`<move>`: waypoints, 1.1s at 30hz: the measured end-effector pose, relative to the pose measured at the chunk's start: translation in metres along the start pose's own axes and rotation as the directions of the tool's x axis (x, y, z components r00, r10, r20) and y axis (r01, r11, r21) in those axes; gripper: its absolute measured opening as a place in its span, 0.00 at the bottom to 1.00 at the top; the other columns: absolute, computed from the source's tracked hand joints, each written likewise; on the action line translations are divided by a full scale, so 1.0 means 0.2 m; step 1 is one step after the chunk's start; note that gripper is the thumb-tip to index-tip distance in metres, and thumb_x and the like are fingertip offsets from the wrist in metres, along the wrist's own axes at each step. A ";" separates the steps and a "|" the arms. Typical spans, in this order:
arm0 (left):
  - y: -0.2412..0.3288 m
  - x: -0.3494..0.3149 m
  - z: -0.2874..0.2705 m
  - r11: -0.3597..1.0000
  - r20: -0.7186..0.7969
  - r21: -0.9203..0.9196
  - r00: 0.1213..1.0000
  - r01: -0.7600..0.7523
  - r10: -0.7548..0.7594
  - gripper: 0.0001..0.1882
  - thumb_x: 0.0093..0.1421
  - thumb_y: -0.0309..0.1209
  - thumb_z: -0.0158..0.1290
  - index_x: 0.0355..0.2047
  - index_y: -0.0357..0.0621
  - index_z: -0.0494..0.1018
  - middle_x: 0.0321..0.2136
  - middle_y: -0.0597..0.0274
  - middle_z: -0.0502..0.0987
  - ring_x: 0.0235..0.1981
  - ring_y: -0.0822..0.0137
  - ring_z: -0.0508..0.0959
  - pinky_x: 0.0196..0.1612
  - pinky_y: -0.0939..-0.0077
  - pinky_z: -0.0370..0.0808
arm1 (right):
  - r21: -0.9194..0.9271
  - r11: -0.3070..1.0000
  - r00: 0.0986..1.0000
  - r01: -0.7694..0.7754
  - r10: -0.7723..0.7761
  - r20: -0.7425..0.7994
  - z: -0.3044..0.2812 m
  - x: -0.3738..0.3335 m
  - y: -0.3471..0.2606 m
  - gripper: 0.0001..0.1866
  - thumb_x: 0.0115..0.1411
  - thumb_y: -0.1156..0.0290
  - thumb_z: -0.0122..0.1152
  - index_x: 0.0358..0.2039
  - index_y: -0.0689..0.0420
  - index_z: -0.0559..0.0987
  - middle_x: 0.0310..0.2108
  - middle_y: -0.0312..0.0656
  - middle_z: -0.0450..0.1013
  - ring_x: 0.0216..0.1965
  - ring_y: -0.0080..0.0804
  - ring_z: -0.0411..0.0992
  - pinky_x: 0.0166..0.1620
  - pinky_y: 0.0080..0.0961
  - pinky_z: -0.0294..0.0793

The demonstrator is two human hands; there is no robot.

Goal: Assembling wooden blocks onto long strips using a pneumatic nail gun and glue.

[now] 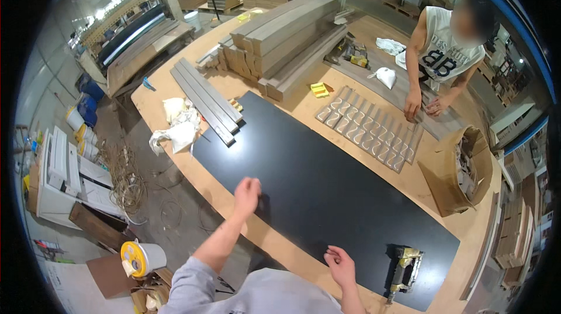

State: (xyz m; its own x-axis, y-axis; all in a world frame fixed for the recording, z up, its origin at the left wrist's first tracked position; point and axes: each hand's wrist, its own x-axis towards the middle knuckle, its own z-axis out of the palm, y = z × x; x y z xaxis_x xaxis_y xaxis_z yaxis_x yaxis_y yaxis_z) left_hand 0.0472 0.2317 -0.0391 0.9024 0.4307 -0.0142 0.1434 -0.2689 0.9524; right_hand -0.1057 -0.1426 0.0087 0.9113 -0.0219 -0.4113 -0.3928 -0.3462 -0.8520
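Observation:
A long black panel (327, 191) lies flat on the wooden worktable in front of me. My left hand (248, 196) is closed over its near left part, the fingers curled in; whatever they may hold is hidden. Near the panel's front edge is my right hand (340, 264), loosely open with its fingertips apart and nothing visible in it. To the right of that hand, a nail gun (404, 272) rests on the panel. Several grey-brown strips (205, 102) lie side by side by the panel's far left end.
Long boards (286, 39) are stacked at the back. Flat pieces with wavy glue lines (371, 130) lie beyond the panel, near a co-worker (444, 57) handling boards. A cardboard box (459, 168) stands at right, white bags (177, 126) at left. A lidded bucket (143, 257) is on the floor.

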 end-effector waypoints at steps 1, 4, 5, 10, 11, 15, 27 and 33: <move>-0.02 0.18 -0.02 0.991 -0.095 -0.067 0.988 0.116 -0.123 0.16 0.73 0.41 0.57 0.43 0.38 0.78 0.28 0.61 0.79 0.28 0.68 0.78 0.30 0.69 0.78 | 0.006 1.000 1.000 0.000 0.001 -0.022 -0.01 -0.02 0.04 0.19 0.68 0.69 0.70 0.58 0.58 0.82 0.46 0.37 0.84 0.47 0.22 0.80 0.52 0.22 0.80; -0.10 0.71 -0.21 0.906 -0.232 -0.216 0.882 0.364 -0.410 0.28 0.70 0.43 0.60 0.61 0.38 0.69 0.37 0.54 0.80 0.29 0.64 0.80 0.29 0.68 0.82 | 0.041 0.999 0.990 -0.014 0.020 -0.139 0.03 -0.06 0.09 0.19 0.67 0.69 0.70 0.57 0.60 0.83 0.42 0.36 0.84 0.41 0.18 0.79 0.49 0.20 0.80; -0.13 0.87 -0.31 0.905 -0.301 -0.211 0.856 0.369 -0.420 0.32 0.67 0.44 0.62 0.63 0.36 0.67 0.40 0.52 0.81 0.31 0.62 0.81 0.29 0.66 0.83 | 0.070 0.997 0.985 -0.037 0.048 -0.168 0.07 -0.03 0.06 0.19 0.67 0.70 0.70 0.57 0.60 0.83 0.41 0.36 0.84 0.40 0.17 0.79 0.47 0.19 0.80; -0.08 1.20 -0.31 0.863 -0.426 -0.029 0.775 0.505 -0.467 0.40 0.58 0.44 0.68 0.61 0.27 0.68 0.39 0.50 0.82 0.27 0.60 0.82 0.27 0.65 0.83 | -0.002 0.989 0.932 -0.145 0.136 -0.335 0.21 0.01 -0.01 0.19 0.67 0.70 0.70 0.56 0.61 0.83 0.40 0.36 0.83 0.38 0.17 0.78 0.44 0.18 0.79; -0.06 1.23 -0.34 0.843 -0.235 -0.051 0.814 0.536 -0.531 0.35 0.58 0.42 0.68 0.56 0.27 0.73 0.35 0.52 0.81 0.25 0.62 0.80 0.25 0.67 0.80 | 0.002 0.991 0.927 -0.135 0.127 -0.354 0.26 0.03 -0.05 0.19 0.67 0.70 0.70 0.57 0.61 0.83 0.40 0.36 0.83 0.37 0.18 0.79 0.43 0.18 0.78; 0.00 1.06 -0.35 0.679 0.156 -0.437 0.794 0.589 -0.588 0.16 0.71 0.41 0.61 0.34 0.43 0.74 0.20 0.65 0.69 0.16 0.72 0.66 0.18 0.74 0.63 | 0.158 0.985 0.933 -0.068 0.119 -0.338 0.39 0.11 -0.11 0.18 0.68 0.70 0.69 0.57 0.60 0.83 0.39 0.35 0.83 0.38 0.20 0.79 0.46 0.20 0.79; 0.29 -0.09 -0.05 0.908 0.784 0.120 0.599 -0.402 0.162 0.18 0.61 0.39 0.66 0.50 0.52 0.82 0.48 0.58 0.82 0.51 0.49 0.80 0.56 0.51 0.77 | -0.652 0.754 0.942 0.077 -0.268 -0.200 0.44 0.30 -0.41 0.35 0.54 0.55 0.79 0.62 0.43 0.80 0.62 0.38 0.73 0.69 0.44 0.65 0.70 0.50 0.61; 0.26 0.12 -0.06 0.524 0.750 0.330 0.555 -0.786 0.360 0.36 0.55 0.37 0.70 0.64 0.51 0.71 0.64 0.55 0.69 0.72 0.49 0.63 0.76 0.29 0.50 | -0.700 0.714 0.854 -0.030 -0.346 -0.390 0.15 0.21 -0.18 0.30 0.53 0.58 0.80 0.59 0.39 0.83 0.56 0.31 0.74 0.64 0.40 0.67 0.71 0.58 0.55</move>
State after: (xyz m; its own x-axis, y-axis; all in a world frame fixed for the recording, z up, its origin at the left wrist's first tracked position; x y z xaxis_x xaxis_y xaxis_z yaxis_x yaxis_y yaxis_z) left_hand 0.0718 0.2389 0.0137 0.8571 -0.5040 0.1068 -0.4998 -0.7632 0.4095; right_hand -0.0570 -0.1039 0.0118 0.9619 -0.2644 0.0695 -0.2215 -0.9028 -0.3688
